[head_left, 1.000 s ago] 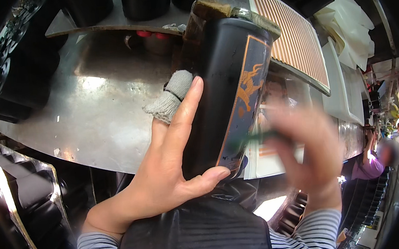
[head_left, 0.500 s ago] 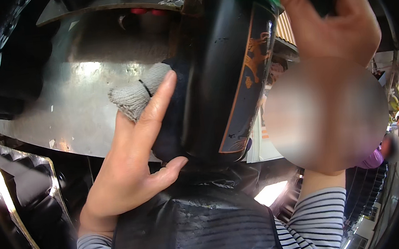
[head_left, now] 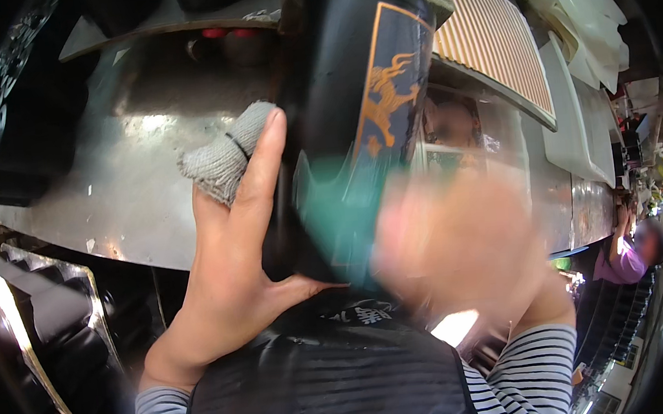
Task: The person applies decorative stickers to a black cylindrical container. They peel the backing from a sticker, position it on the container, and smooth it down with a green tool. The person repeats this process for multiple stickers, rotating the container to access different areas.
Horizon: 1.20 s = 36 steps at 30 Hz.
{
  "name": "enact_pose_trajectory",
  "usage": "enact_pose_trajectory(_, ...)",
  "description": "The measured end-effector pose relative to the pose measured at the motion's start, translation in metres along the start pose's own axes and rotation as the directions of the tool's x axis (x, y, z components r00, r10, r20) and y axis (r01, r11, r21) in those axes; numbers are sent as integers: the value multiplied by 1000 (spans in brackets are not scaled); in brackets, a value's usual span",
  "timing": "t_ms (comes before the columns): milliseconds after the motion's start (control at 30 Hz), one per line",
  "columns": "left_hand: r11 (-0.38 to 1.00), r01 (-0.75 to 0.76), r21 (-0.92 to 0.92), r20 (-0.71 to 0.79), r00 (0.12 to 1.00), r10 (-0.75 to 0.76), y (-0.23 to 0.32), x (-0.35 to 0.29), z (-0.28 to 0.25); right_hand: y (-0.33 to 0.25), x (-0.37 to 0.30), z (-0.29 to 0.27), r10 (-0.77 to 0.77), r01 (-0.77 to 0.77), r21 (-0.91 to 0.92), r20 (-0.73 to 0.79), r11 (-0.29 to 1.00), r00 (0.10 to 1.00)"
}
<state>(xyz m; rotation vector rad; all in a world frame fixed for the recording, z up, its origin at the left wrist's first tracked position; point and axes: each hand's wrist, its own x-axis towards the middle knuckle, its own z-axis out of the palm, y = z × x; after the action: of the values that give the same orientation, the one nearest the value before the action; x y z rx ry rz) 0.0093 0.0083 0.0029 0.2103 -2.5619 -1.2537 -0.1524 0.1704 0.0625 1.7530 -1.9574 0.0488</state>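
Note:
A large black cylinder [head_left: 320,74] with an orange-lined panel and a golden animal figure stands tilted before me, its lower end close to my black apron. My left hand [head_left: 229,255] holds its left side, index finger stretched along it and thumb at the lower end. Grey knitted fabric [head_left: 224,155] with a black band covers some of that hand's fingers. Over the cylinder's lower right, my right hand [head_left: 461,247] is smeared by motion. At its fingers, a green flat thing [head_left: 340,214] lies across the cylinder's surface, too blurred to name.
A metal worktop [head_left: 145,152] spreads to the left. At the far right are a ribbed striped board [head_left: 481,20] and a white tray [head_left: 576,122]. Black cylindrical shapes stand at the left. Another person in purple [head_left: 624,264] is at the right edge.
My right hand and the green thing have come down from the cylinder's upper end to its lower part. My left hand stays at the cylinder's side. The golden figure now sits higher in view.

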Motion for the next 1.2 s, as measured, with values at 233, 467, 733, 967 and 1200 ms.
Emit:
enact_pose_trajectory(233, 995, -79, 62, -54, 995, 82, 5, 6, 6, 13, 18, 12, 337, -202, 427, -271, 882, 901)
enact_pose_trajectory(467, 997, 16, 74, -20, 1000, -14, -2, 0, 8, -24, -3, 15, 22, 87, 304, -338, 949, 941)
enact_pose_trajectory(733, 993, 14, 120, -136, 991, 2, -6, -1, 13, -50, -23, 23, 36, 152, 351, -475, 924, 880)
enact_pose_trajectory(967, 993, 28, -116, -132, 990, -43, -2, 2, 17, 18, 28, 29, 204, -69, 366, -345, 928, 916)
enact_pose_trajectory(1200, 985, 49, -166, -85, 994, -64, -9, -1, 16, -33, -26, 19, -207, 272, 247, -257, 930, 944)
